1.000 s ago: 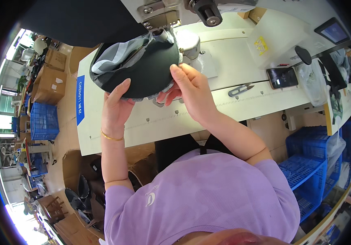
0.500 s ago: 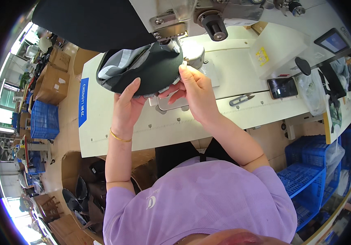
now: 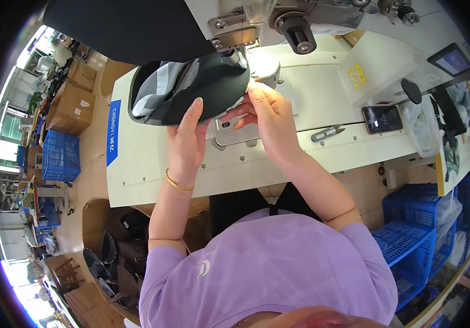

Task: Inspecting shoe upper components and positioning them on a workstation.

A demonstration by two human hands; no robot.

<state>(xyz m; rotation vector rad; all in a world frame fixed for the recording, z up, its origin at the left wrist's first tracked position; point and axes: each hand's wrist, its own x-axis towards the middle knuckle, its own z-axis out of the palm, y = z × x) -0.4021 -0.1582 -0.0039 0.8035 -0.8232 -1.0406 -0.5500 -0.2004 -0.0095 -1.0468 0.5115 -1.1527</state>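
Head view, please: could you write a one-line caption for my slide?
Left hand and right hand hold a dark fabric piece at a sewing machine on a white table.

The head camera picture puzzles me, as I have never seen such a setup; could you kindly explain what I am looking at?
The camera sits on a person's head and looks down, so its wide lens bends straight edges. Below you see their lilac shirt. Both bare hands reach onto a white worktable with an industrial sewing machine. The left hand and right hand steady a dark, rounded fabric piece with a grey striped lining under the machine's head. On the table to the right lie small metal thread snips and a black phone. Blue plastic crates stand beside the table.
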